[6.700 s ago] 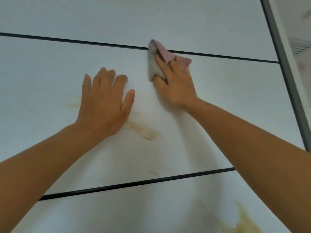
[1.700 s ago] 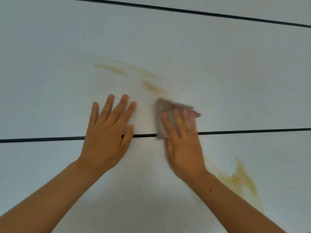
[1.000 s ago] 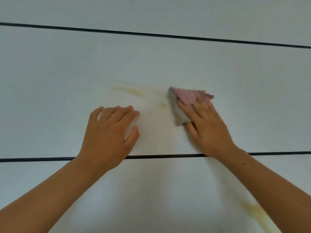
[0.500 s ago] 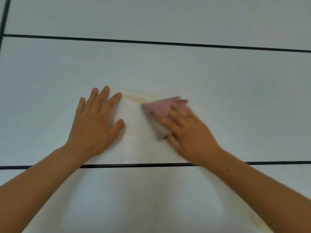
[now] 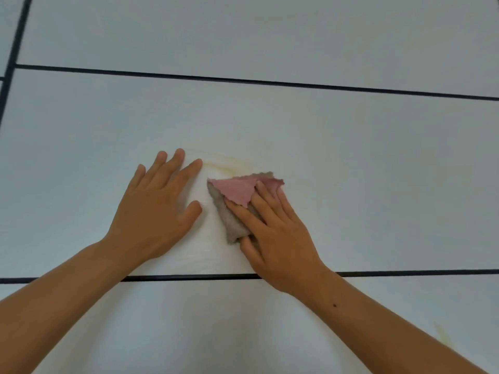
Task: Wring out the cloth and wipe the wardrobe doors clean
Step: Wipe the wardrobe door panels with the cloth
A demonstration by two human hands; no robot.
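Bracing with the left hand (image 5: 154, 209), spread flat and holding nothing, against the wardrobe door (image 5: 351, 157). Seemingly mid-wipe: chasing a faint yellow smear (image 5: 229, 159) just above the cloth (image 5: 235, 191), pinned to the panel under the right hand (image 5: 278, 233), pressed flat, not clutched. Next, likely sweeping up over that smear, then down-right to the other stain (image 5: 442, 336).

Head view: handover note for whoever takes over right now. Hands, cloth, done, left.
Left hand: flat on the white wardrobe door panel, holding nothing.
Right hand: straight fingers press the folded pink-and-grey cloth to the same panel, beside the left hand.
Done: wiping under way; panel between the hands looks clean.
Left: faint yellow streak just above the cloth; yellow smear on the lower panel, far right.
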